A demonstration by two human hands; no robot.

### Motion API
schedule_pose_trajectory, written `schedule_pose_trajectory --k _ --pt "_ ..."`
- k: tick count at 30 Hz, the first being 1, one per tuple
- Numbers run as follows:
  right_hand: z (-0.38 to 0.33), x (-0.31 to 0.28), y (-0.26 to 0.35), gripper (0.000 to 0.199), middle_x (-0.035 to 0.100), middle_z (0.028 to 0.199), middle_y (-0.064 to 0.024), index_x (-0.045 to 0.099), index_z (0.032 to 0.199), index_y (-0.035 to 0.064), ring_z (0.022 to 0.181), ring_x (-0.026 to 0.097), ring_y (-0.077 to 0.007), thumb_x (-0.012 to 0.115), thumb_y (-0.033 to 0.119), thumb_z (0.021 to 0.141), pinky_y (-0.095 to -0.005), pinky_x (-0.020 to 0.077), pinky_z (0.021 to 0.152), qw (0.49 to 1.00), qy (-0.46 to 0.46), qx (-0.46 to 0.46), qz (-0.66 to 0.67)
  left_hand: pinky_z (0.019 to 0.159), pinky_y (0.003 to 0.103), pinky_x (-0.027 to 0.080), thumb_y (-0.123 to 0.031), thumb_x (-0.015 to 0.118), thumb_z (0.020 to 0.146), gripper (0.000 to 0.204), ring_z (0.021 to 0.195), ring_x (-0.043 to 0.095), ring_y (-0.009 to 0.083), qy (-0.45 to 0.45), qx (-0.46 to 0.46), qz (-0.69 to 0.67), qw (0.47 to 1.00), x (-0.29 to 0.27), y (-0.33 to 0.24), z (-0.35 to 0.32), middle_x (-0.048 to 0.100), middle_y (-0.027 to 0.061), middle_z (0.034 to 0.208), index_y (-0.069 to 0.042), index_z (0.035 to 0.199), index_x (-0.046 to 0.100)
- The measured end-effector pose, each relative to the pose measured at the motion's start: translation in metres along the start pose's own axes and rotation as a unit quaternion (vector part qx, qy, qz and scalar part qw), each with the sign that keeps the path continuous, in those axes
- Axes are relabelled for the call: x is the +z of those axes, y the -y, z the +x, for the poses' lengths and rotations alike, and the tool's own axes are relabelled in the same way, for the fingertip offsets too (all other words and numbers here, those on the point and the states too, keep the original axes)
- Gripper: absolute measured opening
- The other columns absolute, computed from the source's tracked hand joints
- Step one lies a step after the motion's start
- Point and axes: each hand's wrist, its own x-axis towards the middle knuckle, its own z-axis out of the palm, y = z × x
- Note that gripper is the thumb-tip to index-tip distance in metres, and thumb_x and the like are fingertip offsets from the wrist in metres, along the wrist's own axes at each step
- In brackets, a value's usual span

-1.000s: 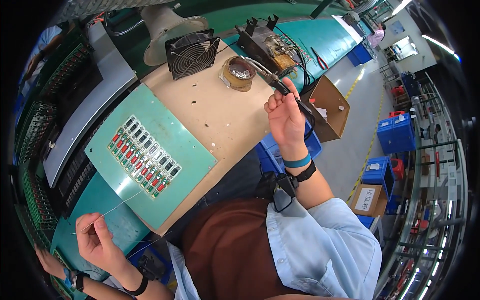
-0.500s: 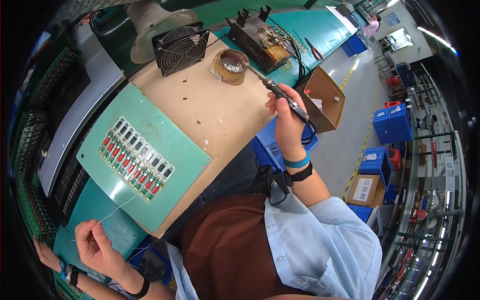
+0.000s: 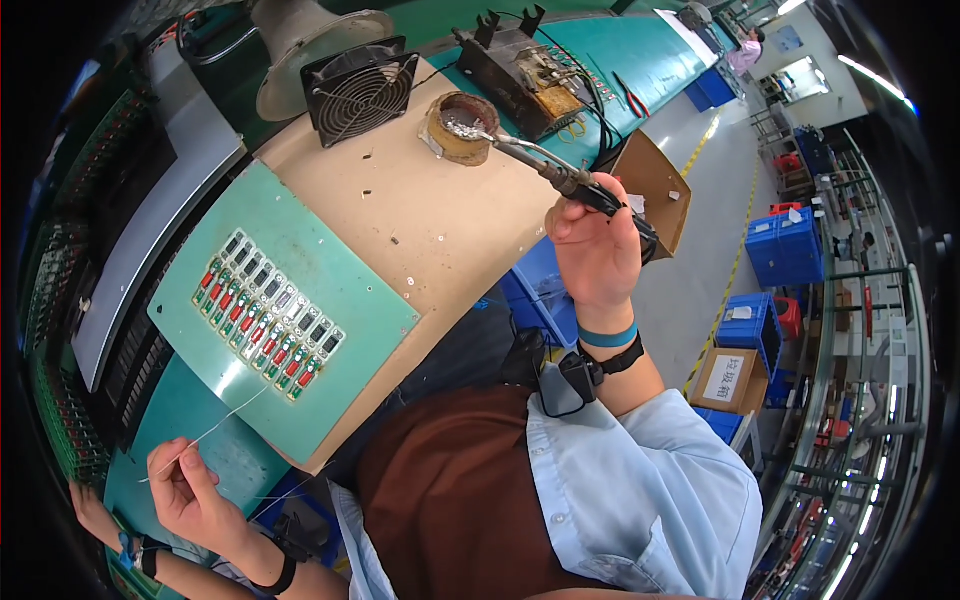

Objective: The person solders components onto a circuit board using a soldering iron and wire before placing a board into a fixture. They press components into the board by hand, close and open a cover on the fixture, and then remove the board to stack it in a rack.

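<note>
My right hand grips a soldering iron by its black handle. Its metal tip reaches into a round brown tin with shiny metal wool inside, on the tan board. My left hand pinches a thin solder wire that stretches up toward a green fixture plate. The plate carries rows of small red, green and grey parts. Both hands stay away from those parts.
A black fan and a funnel-shaped hood stand at the back. A soldering station sits beside the tin. A cardboard box hangs at the bench edge, blue bins on the floor. Another person's hand shows at lower left.
My right hand has carried the soldering iron farther from me, and its tip now sits in the round tin. My left hand holds the wire much as before.
</note>
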Motion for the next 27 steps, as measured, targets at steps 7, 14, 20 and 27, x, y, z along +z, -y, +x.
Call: schedule_pose_trajectory --k 7,14,20,27 --pt "0.001 0.019 0.001 0.052 0.068 0.112 -0.0107 0.055 0.142 0.0053 0.093 0.063 -0.0222 0.060 0.041 0.105 -0.0377 0.0471 0.080 0.998 -0.011 -0.004 -0.055 0.057 0.019 0.038 0.001 0.064 0.101 0.010 0.067 0.049 0.0065 -0.040 -0.002 0.039 0.998 -0.017 -0.007 0.005 0.065 0.0096 0.107 0.005 0.108 0.069" --pt "0.019 0.084 -0.002 0.050 0.069 0.112 -0.0158 0.060 0.131 -0.0035 0.094 0.070 -0.0256 0.075 0.030 0.097 -0.0375 0.0557 0.076 0.968 0.086 0.010 -0.234 0.058 0.017 0.038 -0.005 0.071 0.101 0.014 0.072 0.055 0.0022 -0.074 0.043 0.058 0.995 0.001 -0.037 0.063 0.073 0.0041 0.105 0.002 0.112 0.073" --pt "0.037 0.145 -0.026 0.048 0.072 0.109 -0.0177 0.065 0.125 -0.0064 0.092 0.073 -0.0256 0.080 0.028 0.094 -0.0351 0.0578 0.080 0.925 0.187 0.038 -0.330 0.060 0.015 0.038 -0.003 0.073 0.098 0.011 0.072 0.053 0.0002 -0.055 0.084 0.052 0.994 0.018 -0.040 0.098 0.074 0.0013 0.101 0.002 0.108 0.075" --pt "0.043 0.170 -0.051 0.047 0.075 0.102 -0.0200 0.068 0.123 -0.0069 0.090 0.073 -0.0261 0.081 0.028 0.094 -0.0329 0.0565 0.082 0.864 0.259 0.027 -0.431 0.063 0.014 0.039 0.000 0.073 0.097 0.011 0.074 0.053 0.0003 0.004 0.077 0.078 0.994 0.030 -0.033 0.122 0.073 0.0013 0.102 0.003 0.108 0.075"
